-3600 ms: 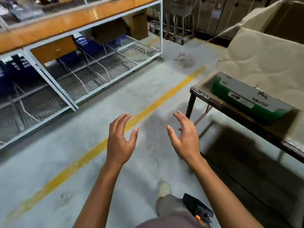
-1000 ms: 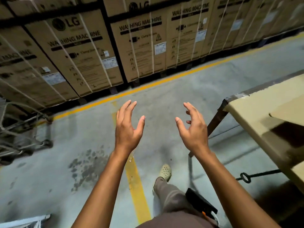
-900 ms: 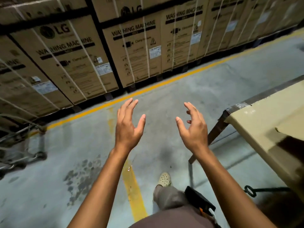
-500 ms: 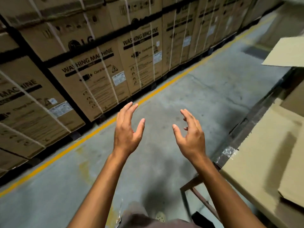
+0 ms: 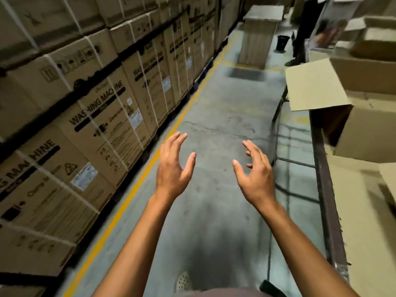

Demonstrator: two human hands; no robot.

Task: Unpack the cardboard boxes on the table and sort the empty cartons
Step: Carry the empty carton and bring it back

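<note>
Above the grey concrete floor, both arms stretched forward with nothing in them. Left hand spread wide, palm turned inward, fingers long and slightly bent, thumb apart. Right hand also wide and empty, palm facing the left one, fingers curled a little like claws. Clear gap between the two hands, no contact with any object.

Along the right edge, table with dark metal rim, covered with flat brown cardboard. On this table, open cardboard box resting well ahead of the right hand, one big flap sticking out over the aisle. Behind it, more empty cartons, blurred, exact number impossible to tell.

On the left side, long wall of stacked washing machine boxes, tied with white straps and printed with black letters. Yellow line painted on the floor just beside these stacks, running far down the aisle. At the far end, tall corrugated crate standing on the floor, and near it a small black bin. At the bottom edge, tip of a pale perforated shoe between the forearms.
</note>
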